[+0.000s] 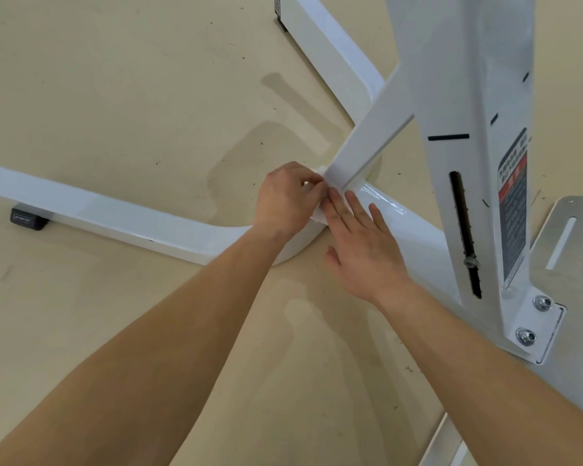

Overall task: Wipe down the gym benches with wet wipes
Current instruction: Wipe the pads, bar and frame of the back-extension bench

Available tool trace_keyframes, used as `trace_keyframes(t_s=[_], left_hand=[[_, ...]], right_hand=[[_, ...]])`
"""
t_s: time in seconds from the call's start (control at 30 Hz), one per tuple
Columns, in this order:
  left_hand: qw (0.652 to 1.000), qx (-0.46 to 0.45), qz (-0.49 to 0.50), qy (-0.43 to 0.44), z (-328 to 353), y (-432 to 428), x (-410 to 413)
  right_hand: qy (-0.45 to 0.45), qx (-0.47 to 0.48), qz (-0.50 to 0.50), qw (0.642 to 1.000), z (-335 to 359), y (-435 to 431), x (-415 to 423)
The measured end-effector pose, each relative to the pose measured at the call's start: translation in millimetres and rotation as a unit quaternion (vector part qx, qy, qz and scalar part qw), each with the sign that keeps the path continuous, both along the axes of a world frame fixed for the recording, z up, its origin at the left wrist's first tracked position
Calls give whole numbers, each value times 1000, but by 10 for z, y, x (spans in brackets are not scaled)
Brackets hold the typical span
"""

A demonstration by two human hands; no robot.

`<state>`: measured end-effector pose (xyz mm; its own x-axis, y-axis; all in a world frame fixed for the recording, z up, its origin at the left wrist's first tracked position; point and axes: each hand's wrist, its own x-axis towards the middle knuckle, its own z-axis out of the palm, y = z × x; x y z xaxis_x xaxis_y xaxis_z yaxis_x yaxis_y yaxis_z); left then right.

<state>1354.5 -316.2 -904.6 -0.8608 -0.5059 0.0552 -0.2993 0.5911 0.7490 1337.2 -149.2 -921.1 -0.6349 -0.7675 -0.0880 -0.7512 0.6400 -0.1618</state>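
Note:
A white metal bench frame point(122, 222) lies on the beige floor, its base bars meeting at a curved joint in the middle of the view. A slanted white strut point(367, 142) rises from that joint. My left hand point(285, 200) grips a white wet wipe point(318, 215) against the foot of the strut; most of the wipe is hidden by my fingers. My right hand point(364, 243) lies flat with straight fingers on the base bar, its fingertips touching the wipe beside the strut.
A tall white upright point(458, 112) with a slot and a red warning label stands at the right, bolted to a grey metal plate point(572, 264). A black rubber foot point(27, 216) sits under the left bar. A second white bar point(327, 52) runs to the back.

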Motion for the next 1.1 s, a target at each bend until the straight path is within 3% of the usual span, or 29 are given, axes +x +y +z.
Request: trace_keyframes(t_s=[0.13, 0.23, 0.67, 0.8, 0.97, 1.1], left_hand=[[997, 71, 21, -13, 66, -23, -51], [997, 62, 30, -26, 106, -55, -143], [999, 21, 16, -25, 129, -39, -122], [999, 33, 13, -11, 172, -49, -152], [994, 72, 20, 81, 337, -6, -172], [996, 42, 7, 82, 343, -15, -192]], right_hand=[[7, -33, -4, 999, -43, 7, 15], [30, -93, -13, 995, -80, 37, 21], [183, 38, 32, 982, -216, -5, -9], [214, 31, 39, 976, -174, 21, -60], [257, -21, 9, 966, -10, 5, -33], [255, 1, 11, 967, 25, -14, -40]])
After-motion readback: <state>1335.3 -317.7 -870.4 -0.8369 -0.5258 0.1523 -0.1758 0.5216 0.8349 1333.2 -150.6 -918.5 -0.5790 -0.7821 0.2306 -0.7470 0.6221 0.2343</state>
